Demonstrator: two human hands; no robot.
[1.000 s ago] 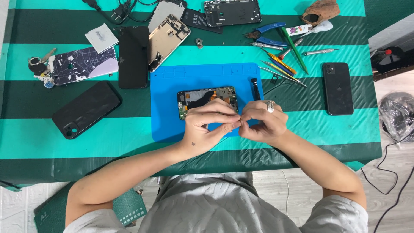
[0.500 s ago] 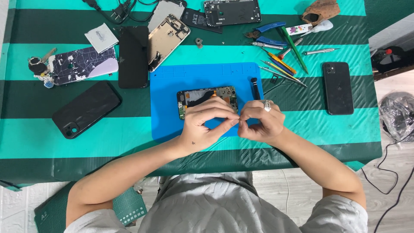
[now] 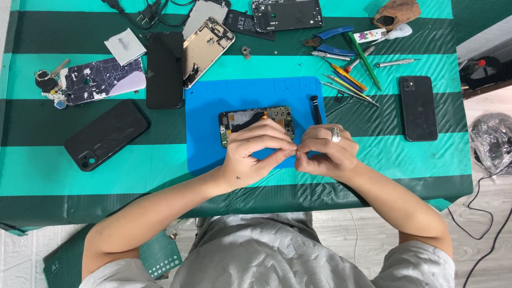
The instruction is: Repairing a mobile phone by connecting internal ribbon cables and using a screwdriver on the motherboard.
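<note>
Opened phone (image 3: 256, 118) lies on the blue mat (image 3: 213, 128), back off, internals exposed. Left hand (image 3: 255, 154) and right hand (image 3: 322, 152) meet fingertip to fingertip just below it, both pinched on something too small to identify. Looks mid-teardown: loose shells (image 3: 205, 48), black battery (image 3: 248, 24), tools (image 3: 346, 69) scattered across the striped tablecloth (image 3: 373, 160). Nothing reassembled yet.
</note>
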